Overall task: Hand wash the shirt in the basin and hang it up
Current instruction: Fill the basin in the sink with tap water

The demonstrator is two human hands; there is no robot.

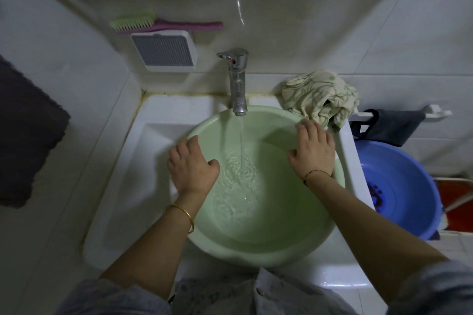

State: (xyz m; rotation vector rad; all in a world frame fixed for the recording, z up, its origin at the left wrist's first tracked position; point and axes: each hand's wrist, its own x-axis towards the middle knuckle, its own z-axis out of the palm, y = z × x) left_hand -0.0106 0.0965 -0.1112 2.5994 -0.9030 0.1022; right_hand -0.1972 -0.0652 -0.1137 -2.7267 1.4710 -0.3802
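Shirt [320,100], cream with a green pattern, lies as a crumpled heap on the back right corner of the white sink [153,115], against the tiled wall. It sits outside the basin [256,256] and looks dry. The heap is wider than it is deep: its long axis runs from back left, near the tap [238,84], to front right, where a fold sags over the sink's right edge. It is too bunched to tell collar from hem or which way the garment faces.

The pale green basin sits in the sink under the tap, and a thin stream of water [241,140] falls into it and ripples the shallow pool at the bottom.

The hands are well apart, one on each side of the basin. The left hand [193,163] grips the left rim, with its thumb inside and its fingers bent over the edge. The right hand [313,151] rests on the right rim with fairly straight fingers, and its fingertips lie just beside the shirt's lower fold; contact cannot be told. The shirt is therefore beyond the right hand and far from the left.

A gold bangle [183,212] circles the left wrist and a thin cord [316,174] the right. A blue tub [409,186] stands right of the sink, and a pink and green brush [153,23] sits on the back wall
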